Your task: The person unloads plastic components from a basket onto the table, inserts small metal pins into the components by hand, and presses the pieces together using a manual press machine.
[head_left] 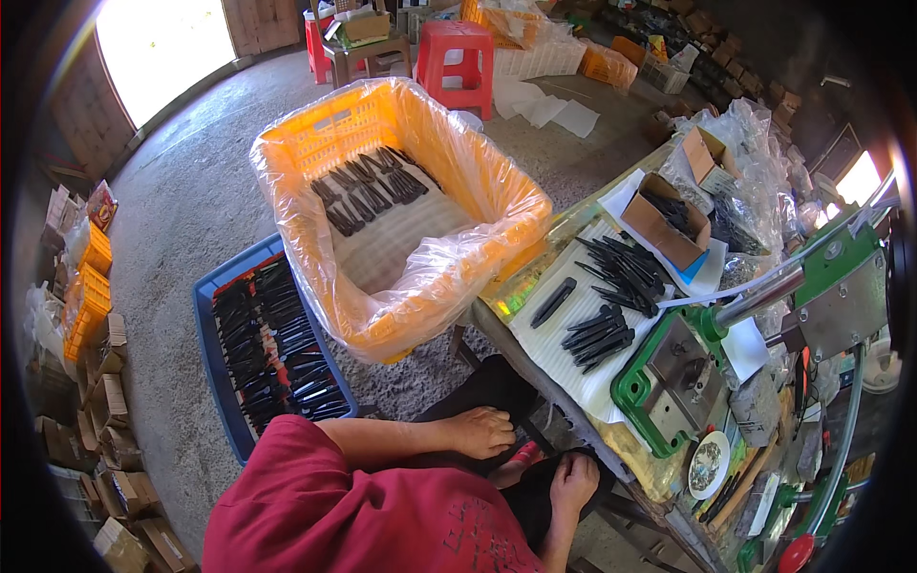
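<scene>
My left hand [484, 433] rests on my dark-trousered thigh, its fingers loosely curled with nothing visible in them. Further right, my right hand [574, 482] lies on the other leg near the knee, also curled and without anything showing in it. The bench edge is closest to the right hand. On a white foam sheet [544, 336] on the bench lie a heap of slim black pieces [621, 272] that look like folded knives, a smaller fanned pile [599, 336] and one single piece [553, 303]. A green hand press [659, 382] stands beside them.
An orange crate [521, 212] lined with clear plastic holds rows of black pieces. A blue crate [212, 353] left of it is packed with more. The bench also carries an open cardboard box [659, 236] and a small white dish [709, 465]. Red stools [457, 48] stand behind.
</scene>
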The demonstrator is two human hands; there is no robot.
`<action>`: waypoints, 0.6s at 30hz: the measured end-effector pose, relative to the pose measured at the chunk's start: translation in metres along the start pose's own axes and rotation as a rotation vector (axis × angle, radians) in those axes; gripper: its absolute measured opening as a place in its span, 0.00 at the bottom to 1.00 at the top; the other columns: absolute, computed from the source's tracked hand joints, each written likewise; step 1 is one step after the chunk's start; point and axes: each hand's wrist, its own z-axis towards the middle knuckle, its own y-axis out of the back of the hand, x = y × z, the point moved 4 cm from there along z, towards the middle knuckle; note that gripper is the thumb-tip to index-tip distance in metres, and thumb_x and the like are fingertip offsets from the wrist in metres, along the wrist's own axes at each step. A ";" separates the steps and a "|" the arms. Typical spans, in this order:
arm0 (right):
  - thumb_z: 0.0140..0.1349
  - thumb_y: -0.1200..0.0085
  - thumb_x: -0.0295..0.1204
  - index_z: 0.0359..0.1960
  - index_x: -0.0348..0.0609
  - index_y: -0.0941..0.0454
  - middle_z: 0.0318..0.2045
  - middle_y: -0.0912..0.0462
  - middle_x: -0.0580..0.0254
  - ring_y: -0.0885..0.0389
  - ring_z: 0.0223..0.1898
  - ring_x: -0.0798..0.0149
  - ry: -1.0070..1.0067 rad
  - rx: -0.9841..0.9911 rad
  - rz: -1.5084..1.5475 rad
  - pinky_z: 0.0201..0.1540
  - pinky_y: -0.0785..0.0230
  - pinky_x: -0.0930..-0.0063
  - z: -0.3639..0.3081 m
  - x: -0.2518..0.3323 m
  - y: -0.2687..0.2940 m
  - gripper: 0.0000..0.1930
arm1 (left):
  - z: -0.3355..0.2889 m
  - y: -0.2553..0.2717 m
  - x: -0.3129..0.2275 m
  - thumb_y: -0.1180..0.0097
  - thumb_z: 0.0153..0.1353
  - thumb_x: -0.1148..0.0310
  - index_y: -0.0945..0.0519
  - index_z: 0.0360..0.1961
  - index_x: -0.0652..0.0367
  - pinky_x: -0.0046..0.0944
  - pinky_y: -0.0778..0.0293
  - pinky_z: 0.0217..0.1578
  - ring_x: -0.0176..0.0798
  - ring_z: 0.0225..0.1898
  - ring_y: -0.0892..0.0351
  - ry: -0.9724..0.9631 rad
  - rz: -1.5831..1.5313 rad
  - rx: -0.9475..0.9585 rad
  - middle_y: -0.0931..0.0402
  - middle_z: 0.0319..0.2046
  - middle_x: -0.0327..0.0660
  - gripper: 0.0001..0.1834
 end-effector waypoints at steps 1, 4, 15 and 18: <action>0.43 0.50 0.25 0.19 0.38 0.32 0.20 0.29 0.53 0.31 0.25 0.50 0.004 -0.006 -0.001 0.28 0.41 0.61 0.000 -0.001 0.000 0.04 | 0.000 0.000 0.000 0.50 0.43 0.67 0.31 0.18 0.56 0.39 0.35 0.26 0.39 0.26 0.34 -0.001 -0.004 0.000 0.35 0.19 0.37 0.06; 0.43 0.51 0.26 0.20 0.41 0.31 0.19 0.29 0.56 0.31 0.24 0.52 0.015 -0.012 -0.013 0.28 0.41 0.61 -0.001 -0.003 -0.002 0.03 | 0.000 0.000 0.000 0.50 0.44 0.67 0.31 0.18 0.56 0.39 0.35 0.26 0.39 0.26 0.34 0.000 -0.008 0.004 0.35 0.19 0.37 0.06; 0.43 0.51 0.26 0.20 0.40 0.31 0.19 0.29 0.55 0.31 0.24 0.52 0.028 -0.022 -0.015 0.28 0.41 0.60 -0.002 -0.002 -0.003 0.03 | -0.002 0.000 0.000 0.50 0.44 0.67 0.31 0.17 0.56 0.39 0.35 0.27 0.39 0.27 0.33 0.004 0.003 -0.004 0.35 0.18 0.37 0.06; 0.44 0.51 0.26 0.20 0.40 0.31 0.20 0.29 0.55 0.31 0.24 0.52 0.016 -0.017 -0.011 0.28 0.41 0.60 -0.001 -0.004 -0.002 0.03 | 0.001 0.000 0.001 0.49 0.44 0.67 0.31 0.19 0.55 0.38 0.34 0.26 0.39 0.26 0.33 -0.010 0.012 0.001 0.35 0.18 0.36 0.06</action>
